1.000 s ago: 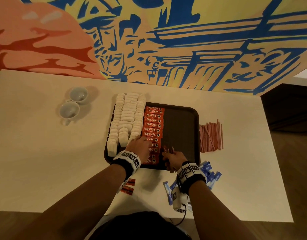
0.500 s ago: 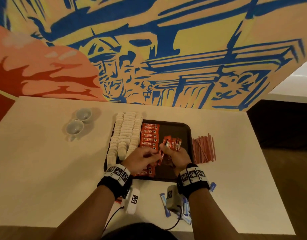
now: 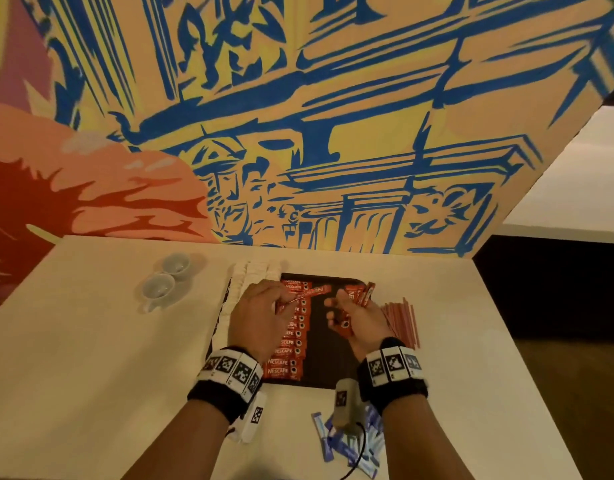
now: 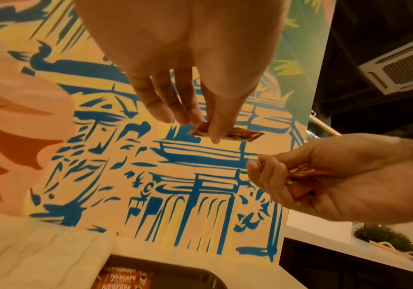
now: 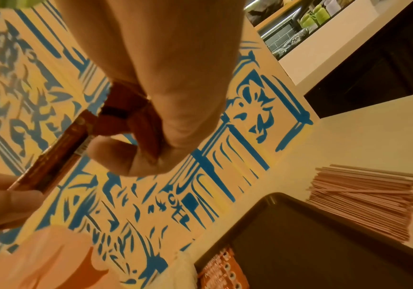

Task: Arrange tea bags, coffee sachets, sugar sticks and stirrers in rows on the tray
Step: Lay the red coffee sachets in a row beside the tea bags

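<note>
The dark tray [image 3: 333, 341] held white tea bags [image 3: 236, 292] and a row of coffee sachets [image 3: 291, 344]. The left hand [image 3: 260, 317] pinched one sachet [image 3: 310, 294]; the right hand [image 3: 359, 322] gripped a bundle of sachets [image 3: 359, 296] above it.

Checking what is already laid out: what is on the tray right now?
On the tray: white tea bags along its left side, then a row of coffee sachets; the right part shows bare. The left hand covers part of both rows.
</note>
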A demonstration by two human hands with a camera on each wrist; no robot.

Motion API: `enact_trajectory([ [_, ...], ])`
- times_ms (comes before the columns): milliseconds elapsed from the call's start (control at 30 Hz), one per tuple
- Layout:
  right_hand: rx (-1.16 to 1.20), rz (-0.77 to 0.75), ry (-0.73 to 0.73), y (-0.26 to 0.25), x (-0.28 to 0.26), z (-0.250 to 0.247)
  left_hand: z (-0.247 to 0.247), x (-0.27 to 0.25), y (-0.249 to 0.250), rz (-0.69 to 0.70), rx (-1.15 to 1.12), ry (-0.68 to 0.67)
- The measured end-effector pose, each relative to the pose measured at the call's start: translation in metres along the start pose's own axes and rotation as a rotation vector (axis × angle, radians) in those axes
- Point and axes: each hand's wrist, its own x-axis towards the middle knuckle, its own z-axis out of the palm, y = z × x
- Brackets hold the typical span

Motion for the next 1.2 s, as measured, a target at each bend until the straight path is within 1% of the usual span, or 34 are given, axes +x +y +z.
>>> enact_trajectory([
  [100,0.021,-0.052,-0.056,-0.013,-0.008,0.005,-0.007,0.004,0.009,0.061,0.041,0.080],
  [167,-0.027,-0.074,-0.073,-0.023,-0.013,0.009,-0.014,0.007,0.014,0.099,0.031,0.080],
  [233,-0.123,-0.080,-0.087,-0.031,-0.018,0.012,-0.020,0.009,0.019,0.166,0.030,0.083],
  [300,-0.147,-0.116,-0.107,-0.036,-0.022,0.014,-0.023,0.011,0.023,0.218,0.021,0.094],
  [333,-0.151,-0.137,-0.106,-0.039,-0.025,0.013,-0.024,0.011,0.025,0.220,-0.002,0.082],
  [367,-0.168,-0.157,-0.093,-0.041,-0.026,0.012,-0.027,0.011,0.026,0.199,-0.059,0.049],
  [400,-0.189,-0.179,-0.078,-0.043,-0.027,0.010,-0.029,0.012,0.028,0.145,-0.157,-0.015],
  [467,-0.208,-0.213,-0.051,-0.044,-0.028,0.005,-0.038,0.014,0.034,-0.013,-0.413,-0.184],
  [533,-0.211,-0.243,-0.047,-0.046,-0.029,0.003,-0.045,0.017,0.040,-0.106,-0.599,-0.275],
  [600,-0.194,-0.275,-0.062,-0.047,-0.032,0.004,-0.047,0.018,0.042,-0.128,-0.650,-0.347],
  [667,-0.178,-0.291,-0.086,-0.049,-0.035,0.006,-0.044,0.019,0.041,-0.128,-0.622,-0.410],
  [733,-0.178,-0.300,-0.113,-0.050,-0.038,0.009,-0.039,0.019,0.039,-0.128,-0.609,-0.429],
  [867,-0.201,-0.317,-0.103,-0.053,-0.038,0.009,-0.038,0.018,0.040,-0.133,-0.641,-0.503],
  [967,-0.273,-0.342,-0.155,-0.055,-0.037,0.010,-0.041,0.017,0.039,-0.144,-0.695,-0.514],
  [1100,-0.328,-0.357,-0.184,-0.058,-0.040,0.018,-0.041,0.021,0.037,-0.146,-0.703,-0.471],
  [1200,-0.367,-0.322,-0.190,-0.057,-0.043,0.020,-0.043,0.024,0.042,-0.179,-0.746,-0.367],
])
